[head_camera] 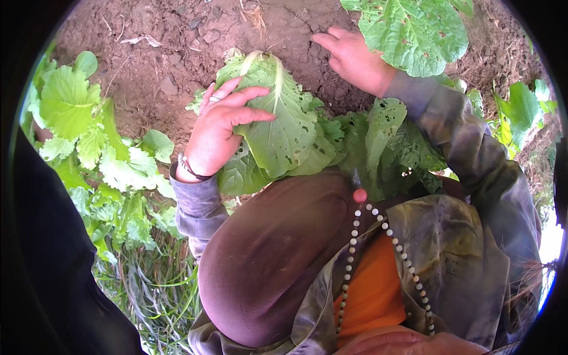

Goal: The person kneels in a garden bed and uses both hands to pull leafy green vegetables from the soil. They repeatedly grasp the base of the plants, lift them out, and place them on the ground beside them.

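Note:
My left hand (pixel 224 117) lies on the pale green leaves of a leafy cabbage-like plant (pixel 284 115), its fingers spread across them and the thumb pointing right. It wears a ring and a dark braided bracelet. Many small holes pit these leaves, which lean back against my knee. My right hand (pixel 357 60) reaches over bare soil (pixel 293 26), index finger extended at the ground and nothing visible in it. A large holed leaf (pixel 412 35) overlaps the back of that hand. Below the right forearm, more holed leaves (pixel 386 137) sit in shade.
Bright green leafy plants (pixel 111 151) grow on the left, with long grass (pixel 151 284) below them. Another plant (pixel 519 111) stands at the right. My bent knee (pixel 275 248) and a hanging bead necklace (pixel 348 266) fill the lower middle. Dark cloth (pixel 53 266) borders the left.

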A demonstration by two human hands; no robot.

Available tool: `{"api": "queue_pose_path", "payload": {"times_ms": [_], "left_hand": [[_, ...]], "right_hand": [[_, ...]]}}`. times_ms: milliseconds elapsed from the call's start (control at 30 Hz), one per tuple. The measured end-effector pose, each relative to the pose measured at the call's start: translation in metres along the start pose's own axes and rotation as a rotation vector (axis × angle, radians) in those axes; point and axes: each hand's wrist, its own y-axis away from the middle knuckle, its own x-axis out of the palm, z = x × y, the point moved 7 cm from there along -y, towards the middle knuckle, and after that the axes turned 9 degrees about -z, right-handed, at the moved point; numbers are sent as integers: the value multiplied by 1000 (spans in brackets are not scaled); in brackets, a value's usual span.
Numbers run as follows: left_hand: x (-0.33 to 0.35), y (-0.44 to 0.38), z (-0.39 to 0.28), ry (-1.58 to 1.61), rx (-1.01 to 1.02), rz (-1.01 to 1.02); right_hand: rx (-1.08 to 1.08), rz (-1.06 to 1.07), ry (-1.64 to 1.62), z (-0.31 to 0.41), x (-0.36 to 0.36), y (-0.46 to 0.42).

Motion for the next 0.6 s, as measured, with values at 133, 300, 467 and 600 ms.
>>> {"api": "queue_pose_path", "payload": {"times_ms": [133, 300, 467, 600], "left_hand": [[0, 0, -1, 24, 0, -3], [0, 1, 0, 14, -4, -2], [2, 1, 6, 62, -4, 21], [1, -1, 9, 77, -5, 39]], "right_hand": [[-8, 26, -14, 0, -1, 19], [-20, 129, 53, 3, -12, 26], [-18, 11, 105, -16, -10, 41], [-90, -218, 110, -15, -31, 29]]}}
